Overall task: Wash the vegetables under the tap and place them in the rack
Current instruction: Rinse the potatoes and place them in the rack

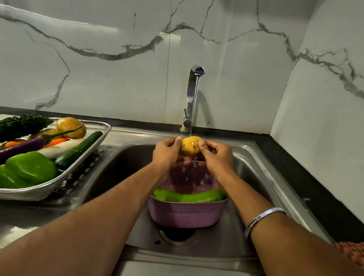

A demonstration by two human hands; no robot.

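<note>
Both hands, left hand (pixel 166 152), right hand (pixel 217 156), gripping potato (pixel 190 145) under tap (pixel 191 98)

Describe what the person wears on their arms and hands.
Both forearms are bare. The right wrist carries a silver metal bangle with a thinner, beaded-looking band beside it. A bit of red patterned sleeve shows at the right edge of the picture. The left hand and right hand wear no gloves or visible rings.

Bare forearms; a silver bangle (pixel 262 219) circles the right wrist, and a red patterned sleeve (pixel 359 250) shows near the right edge.
</note>
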